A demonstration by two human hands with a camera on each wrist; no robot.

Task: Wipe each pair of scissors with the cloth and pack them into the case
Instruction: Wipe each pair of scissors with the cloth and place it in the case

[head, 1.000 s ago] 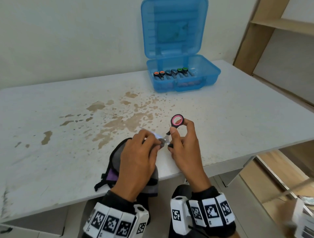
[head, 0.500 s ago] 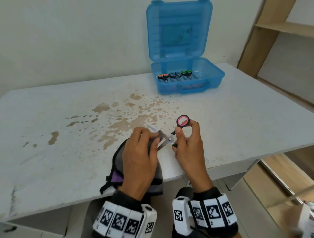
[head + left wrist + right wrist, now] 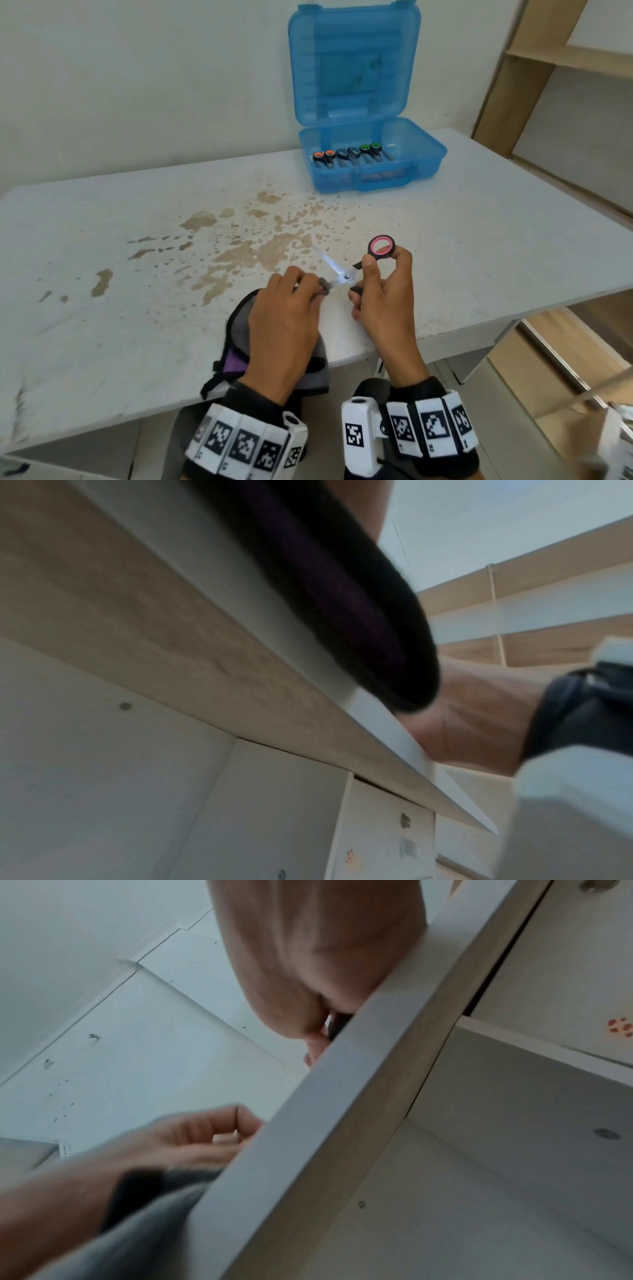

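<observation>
In the head view my right hand [image 3: 373,270] grips a pair of pink-handled scissors [image 3: 346,275] just above the table's front edge. One pink ring [image 3: 381,246] sticks up past my fingers. The blades are spread; one bare blade [image 3: 325,261] points up and left. My left hand [image 3: 317,287] pinches a fold of the grey cloth [image 3: 239,339] round the other blade. The rest of the cloth lies under that hand and hangs over the edge. The blue case [image 3: 421,161] stands open at the back, with three pairs of scissors [image 3: 349,155] lying side by side in it.
The white table [image 3: 479,260] bears brown stains [image 3: 246,253] in its middle. A wooden shelf unit [image 3: 548,54] stands at the right. The wrist views look up from below the table edge [image 3: 308,1123] at drawer fronts [image 3: 383,831] and the dark cloth [image 3: 342,601].
My left hand with the cloth has slid left, away from the pivot, baring one blade that was covered. The blades now stand wider apart. The head view has moved nearer.
</observation>
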